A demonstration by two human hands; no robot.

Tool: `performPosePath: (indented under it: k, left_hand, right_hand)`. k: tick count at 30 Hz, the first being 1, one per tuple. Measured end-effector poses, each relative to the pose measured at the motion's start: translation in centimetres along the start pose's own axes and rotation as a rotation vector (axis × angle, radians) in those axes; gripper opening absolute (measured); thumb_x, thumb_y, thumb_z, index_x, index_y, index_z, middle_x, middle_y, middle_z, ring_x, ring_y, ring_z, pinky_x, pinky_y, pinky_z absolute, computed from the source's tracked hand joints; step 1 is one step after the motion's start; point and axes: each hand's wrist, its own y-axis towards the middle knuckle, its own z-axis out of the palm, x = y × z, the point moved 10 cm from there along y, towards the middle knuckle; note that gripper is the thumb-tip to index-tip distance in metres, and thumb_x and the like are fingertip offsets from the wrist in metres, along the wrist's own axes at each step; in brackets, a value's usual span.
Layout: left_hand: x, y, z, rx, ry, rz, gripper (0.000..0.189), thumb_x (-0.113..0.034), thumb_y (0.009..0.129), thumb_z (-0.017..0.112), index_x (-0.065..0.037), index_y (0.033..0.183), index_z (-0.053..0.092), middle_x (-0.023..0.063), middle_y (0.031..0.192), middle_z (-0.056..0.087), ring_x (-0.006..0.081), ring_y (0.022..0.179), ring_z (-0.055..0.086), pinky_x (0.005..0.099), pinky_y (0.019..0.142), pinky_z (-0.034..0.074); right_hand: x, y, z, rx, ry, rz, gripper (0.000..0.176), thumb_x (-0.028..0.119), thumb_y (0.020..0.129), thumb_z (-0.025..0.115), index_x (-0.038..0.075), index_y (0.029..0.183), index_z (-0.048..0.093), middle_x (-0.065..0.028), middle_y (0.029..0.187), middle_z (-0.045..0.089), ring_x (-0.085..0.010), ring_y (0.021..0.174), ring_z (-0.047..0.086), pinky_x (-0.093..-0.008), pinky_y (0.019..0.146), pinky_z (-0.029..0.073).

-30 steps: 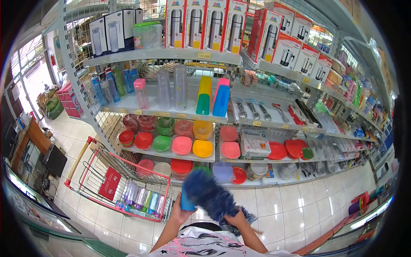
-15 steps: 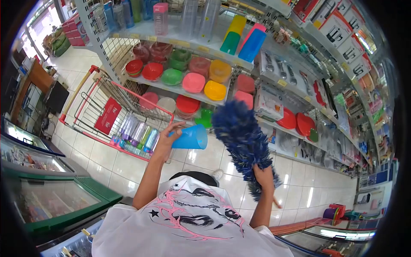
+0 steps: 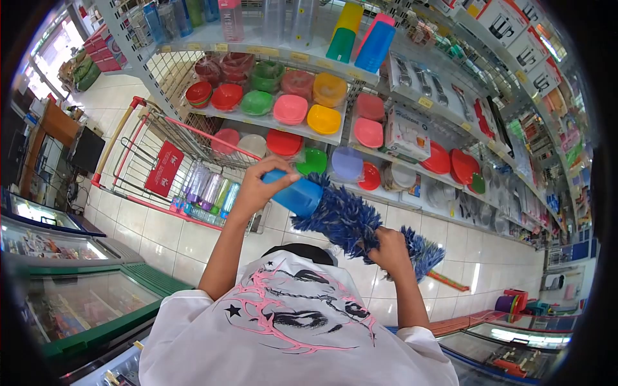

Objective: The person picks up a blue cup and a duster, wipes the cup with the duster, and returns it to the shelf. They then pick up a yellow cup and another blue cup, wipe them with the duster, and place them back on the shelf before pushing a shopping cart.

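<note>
My left hand (image 3: 259, 188) is closed around the base end of a blue plastic cup (image 3: 297, 197), which lies tilted with its mouth toward the right. My right hand (image 3: 390, 251) grips a fluffy blue feather duster (image 3: 344, 215) around its bristles. The duster's tip meets the cup's mouth; how far inside it reaches is hidden. Its striped orange and green handle (image 3: 449, 280) sticks out past my right hand.
A shopping cart (image 3: 168, 168) holding plastic bottles (image 3: 209, 186) stands at the left. In front, shelves carry colored bowls (image 3: 290, 109), stacked cups (image 3: 375, 44) and boxes (image 3: 409, 133). Freezers (image 3: 84, 305) flank me at the lower left, with another cabinet (image 3: 515, 347) at lower right.
The duster has swung from upright to pointing left, bringing its tip to the cup's mouth. My left hand has risen slightly and tilted the cup's mouth downward to the right.
</note>
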Motion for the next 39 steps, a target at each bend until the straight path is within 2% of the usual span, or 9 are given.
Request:
performPosePath:
  k: [19,22,25,27,31,33,34,37,39]
  left_hand:
    - [1.0,1.6,0.7,0.062,-0.061,0.013,0.011,-0.009,0.078,0.073,0.001,0.080,0.068,0.0055,0.083,0.065,0.0131,0.083,0.060,0.0272,0.077,0.045]
    - [0.1,1.4,1.5,0.125,0.015,0.080,0.015,-0.012,0.077,0.074,-0.001,0.087,0.068,0.0034,0.086,0.065,0.0122,0.084,0.059,0.0262,0.079,0.045]
    - [-0.2,1.8,0.4,-0.141,-0.094,0.056,0.031,-0.017,0.078,0.076,-0.003,0.103,0.064,0.0040,0.094,0.063,0.0127,0.086,0.058,0.0261,0.081,0.046]
    - [3.4,0.9,-1.5,-0.535,-0.358,-0.147,0.048,-0.022,0.078,0.078,-0.004,0.117,0.056,0.0071,0.104,0.058,0.0139,0.088,0.057,0.0272,0.082,0.047]
    - [3.6,0.6,-0.6,-0.599,-0.488,-0.101,0.042,-0.021,0.083,0.071,-0.006,0.115,0.049,0.0107,0.102,0.056,0.0191,0.088,0.061,0.0338,0.078,0.053]
    - [2.1,0.8,0.1,-0.486,-0.616,-0.093,0.043,-0.020,0.082,0.071,-0.006,0.115,0.047,0.0108,0.103,0.055,0.0208,0.088,0.062,0.0348,0.078,0.054]
    - [1.3,1.1,1.1,-0.361,-0.740,-0.088,0.044,-0.019,0.081,0.072,-0.006,0.114,0.045,0.0110,0.104,0.054,0.0225,0.089,0.063,0.0359,0.077,0.054]
    - [0.7,1.4,2.6,-0.121,-0.975,-0.029,0.046,-0.021,0.082,0.069,-0.006,0.118,0.044,0.0118,0.105,0.054,0.0258,0.088,0.065,0.0396,0.077,0.056]
    - [0.3,1.4,2.6,-0.121,-0.979,0.005,0.049,-0.024,0.082,0.069,-0.006,0.119,0.044,0.0119,0.106,0.054,0.0247,0.088,0.065,0.0385,0.077,0.055]
  right_hand:
    - [1.4,-0.7,0.7,-0.147,0.262,0.032,0.031,0.026,0.067,0.078,0.000,0.081,0.067,-0.0185,0.073,0.065,-0.0380,0.068,0.063,-0.0427,0.062,0.049]
    - [0.1,-1.0,2.3,-0.045,0.419,0.310,0.037,0.030,0.069,0.080,-0.002,0.078,0.067,-0.0203,0.066,0.063,-0.0372,0.065,0.063,-0.0419,0.063,0.049]
    - [1.3,0.2,2.6,-0.119,0.492,0.199,0.035,0.029,0.071,0.079,-0.003,0.079,0.066,-0.0217,0.066,0.062,-0.0376,0.067,0.063,-0.0420,0.063,0.050]
    - [2.6,0.7,2.1,-0.180,0.411,0.143,0.034,0.028,0.072,0.077,-0.003,0.079,0.066,-0.0215,0.065,0.062,-0.0380,0.067,0.062,-0.0422,0.063,0.050]
    - [4.4,1.9,2.8,-0.243,0.165,0.015,0.032,0.026,0.074,0.075,-0.003,0.085,0.067,-0.0215,0.085,0.067,-0.0343,0.068,0.064,-0.0384,0.063,0.051]
    - [3.8,1.7,3.5,0.012,0.546,0.325,0.032,0.025,0.076,0.073,-0.002,0.093,0.068,-0.0177,0.095,0.069,-0.0237,0.070,0.066,-0.0346,0.068,0.051]
    - [4.2,2.4,4.3,-0.044,0.819,0.112,0.038,0.025,0.084,0.069,-0.001,0.110,0.064,-0.0113,0.106,0.068,-0.0156,0.088,0.063,-0.0316,0.082,0.049]
    - [2.5,1.9,9.0,0.388,1.186,0.376,0.046,0.027,0.091,0.063,-0.001,0.125,0.055,-0.0076,0.119,0.063,-0.0159,0.107,0.057,-0.0310,0.095,0.043]
    - [2.3,1.4,9.7,0.478,1.098,0.404,0.053,0.030,0.094,0.058,-0.001,0.135,0.046,-0.0054,0.127,0.057,-0.0161,0.116,0.050,-0.0300,0.100,0.038]
